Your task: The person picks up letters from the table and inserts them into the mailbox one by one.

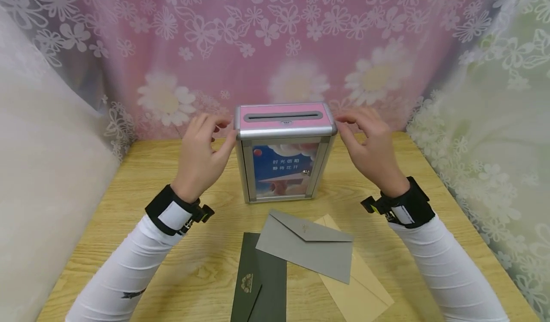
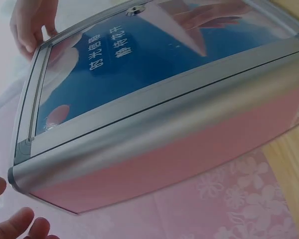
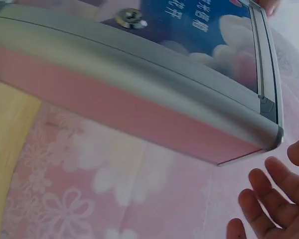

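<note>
Wooden table [image 1: 206, 260]: box [image 1: 281, 166] between left hand [image 1: 202, 155], right hand [image 1: 370, 145].

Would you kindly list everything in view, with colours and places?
box: 1, pink and silver, upright at centre
slot: 1, grey, box top
poster: 1, mostly blue, box front
lock: 1, silver, front's right side
table: 1, yellowish wood, under the box
dark envelope: 1, dark green, near left
cream envelope: 1, cream, near right
grey envelope: 1, grey, overlapping both others
floral cloth: count unclear, pink behind, pale beside
sleeves: 2, white, lower corners
wrist straps: 2, black, at sleeve ends
left grip: 1, bare, by box's upper left corner
right grip: 1, bare, by box's upper right corner
</note>
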